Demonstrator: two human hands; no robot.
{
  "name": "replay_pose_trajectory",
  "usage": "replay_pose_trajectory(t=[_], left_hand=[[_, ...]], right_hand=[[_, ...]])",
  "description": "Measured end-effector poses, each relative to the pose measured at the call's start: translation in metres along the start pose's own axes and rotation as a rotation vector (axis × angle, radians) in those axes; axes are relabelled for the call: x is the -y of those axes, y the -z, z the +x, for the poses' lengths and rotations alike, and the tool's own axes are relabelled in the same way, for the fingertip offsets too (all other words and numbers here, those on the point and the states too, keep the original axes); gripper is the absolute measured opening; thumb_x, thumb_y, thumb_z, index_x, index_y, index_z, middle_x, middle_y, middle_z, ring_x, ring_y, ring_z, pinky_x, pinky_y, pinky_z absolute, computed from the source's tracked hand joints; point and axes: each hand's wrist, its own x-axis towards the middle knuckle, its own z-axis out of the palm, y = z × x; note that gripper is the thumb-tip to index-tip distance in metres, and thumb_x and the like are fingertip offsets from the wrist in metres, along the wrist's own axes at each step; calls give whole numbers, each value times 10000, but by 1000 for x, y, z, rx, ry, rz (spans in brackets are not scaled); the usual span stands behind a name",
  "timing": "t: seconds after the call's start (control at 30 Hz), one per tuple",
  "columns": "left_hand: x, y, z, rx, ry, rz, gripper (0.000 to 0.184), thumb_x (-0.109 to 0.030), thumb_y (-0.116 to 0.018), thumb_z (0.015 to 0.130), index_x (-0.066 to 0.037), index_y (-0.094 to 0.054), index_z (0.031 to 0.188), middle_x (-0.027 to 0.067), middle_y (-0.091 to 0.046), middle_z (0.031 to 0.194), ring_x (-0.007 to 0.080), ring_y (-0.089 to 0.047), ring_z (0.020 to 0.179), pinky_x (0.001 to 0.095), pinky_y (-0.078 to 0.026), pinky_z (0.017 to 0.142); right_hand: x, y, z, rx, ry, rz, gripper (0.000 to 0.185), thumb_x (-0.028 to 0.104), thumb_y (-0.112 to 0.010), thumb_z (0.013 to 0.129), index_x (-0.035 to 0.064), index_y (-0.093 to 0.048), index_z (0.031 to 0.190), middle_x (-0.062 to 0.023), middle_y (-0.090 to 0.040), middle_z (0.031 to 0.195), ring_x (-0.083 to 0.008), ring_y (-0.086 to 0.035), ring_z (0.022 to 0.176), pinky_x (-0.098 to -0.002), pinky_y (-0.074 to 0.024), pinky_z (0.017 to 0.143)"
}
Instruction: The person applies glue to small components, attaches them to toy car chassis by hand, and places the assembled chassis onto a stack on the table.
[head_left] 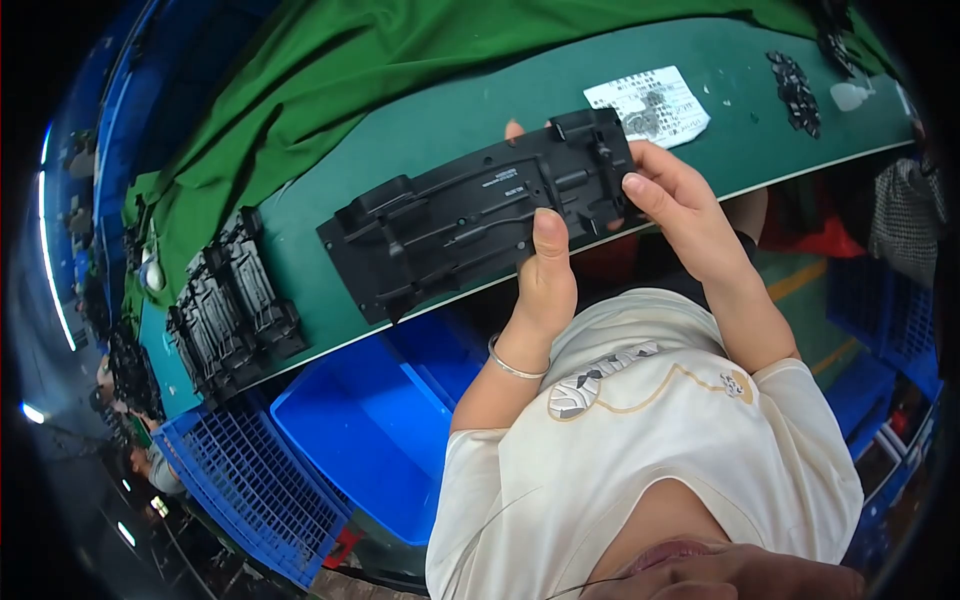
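A black plastic toy-car chassis (470, 215), long and molded with raised ribs and small embossed lettering, is held tilted above the table edge. My left hand (547, 275), with a bracelet on its wrist, grips its near edge, thumb on the upper face and a fingertip showing past the far edge. At the chassis's right end my right hand (680, 205) is closed, thumb at the edge; its other fingers are partly hidden. Similar black chassis pieces (235, 305) lie close together on the table to the left.
A green table (330, 190) carries a bunched green cloth (390, 55), a printed paper (685, 110) with small parts in a bag, and a dark pile of parts (793, 92). Below stand a blue bin (370, 420) and a blue crate (250, 490). Another person (150, 465) is at far left.
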Motion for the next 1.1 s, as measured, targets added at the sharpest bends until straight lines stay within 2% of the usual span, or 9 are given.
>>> replay_pose_trajectory(t=[0.2, 0.23, 0.33, 0.37, 0.57, 0.7, 0.73, 0.8, 1.1], left_hand=[[-40, 19, -34, 177, 276, 403, 269, -186, -560, 796, 25, -540, 961, 88, -591, 953, 140, -548, 883, 281, -422, 780], [-61, 29, -44, 309, 423, 641, 295, -118, -618, 742, 16, -527, 989, 120, -591, 958, 170, -562, 883, 290, -423, 780], [-75, 30, -49, 179, -396, 1318, 526, -107, -709, 611, -37, -492, 1085, 167, -497, 1109, 270, -481, 1042, 381, -352, 889], [-93, 21, -34, 141, -402, 1600, 599, -114, -730, 570, -57, -482, 1112, 174, -457, 1160, 295, -435, 1100, 414, -319, 923], [-111, 52, -29, 177, -280, 1642, 718, -157, -740, 528, -52, -426, 1165, 176, -425, 1164, 318, -400, 1106, 452, -265, 962], [-154, 115, -28, -265, -496, 1928, 663, -133, -698, 549, -21, -435, 1147, 159, -512, 1065, 324, -487, 943, 410, -345, 860], [-184, 162, -25, -823, -145, 1911, 653, -168, -707, 577, 2, -428, 1142, 194, -534, 1027, 342, -510, 885, 415, -355, 844], [-207, 253, -36, -1052, -70, 2061, 721, -276, -715, 612, 57, -383, 1158, 220, -525, 1068, 345, -502, 979, 427, -338, 884], [-226, 357, -54, -1190, 361, 2014, 840, -441, -696, 593, 16, -336, 1198, 216, -528, 1085, 330, -510, 1005, 399, -345, 893]], right_hand=[[5, 11, 2, -215, -75, 177, 309, 180, -481, 852, 8, -472, 1109, -42, -557, 957, -101, -539, 802, -242, -471, 592], [5, 15, 4, -260, -38, 135, 307, 181, -477, 853, 12, -476, 1110, -38, -560, 950, -98, -536, 802, -239, -463, 590], [8, 7, 7, -124, 1, -18, 270, 191, -442, 866, 28, -510, 1070, -20, -562, 907, -78, -511, 782, -215, -415, 597], [6, 1, 8, -63, 13, -44, 262, 185, -438, 867, 21, -512, 1057, -19, -557, 893, -77, -507, 769, -213, -412, 591], [12, -28, 12, 65, 36, 33, 307, 204, -434, 870, 4, -480, 1099, -49, -547, 908, -95, -510, 762, -226, -427, 617], [13, -26, 14, 80, 239, -192, 327, 208, -451, 863, -1, -463, 1114, -67, -531, 894, -118, -502, 806, -226, -411, 710], [11, -13, 10, 103, 157, -214, 286, 157, -469, 849, -4, -473, 1086, -61, -520, 863, -116, -498, 814, -226, -402, 730], [12, -3, 7, 142, 135, -218, 252, 119, -470, 843, -2, -480, 1064, -57, -517, 859, -115, -496, 811, -228, -404, 724], [21, 72, -2, -215, 250, -479, 223, 145, -466, 860, 2, -505, 1026, -51, -518, 882, -114, -498, 848, -233, -381, 754]])
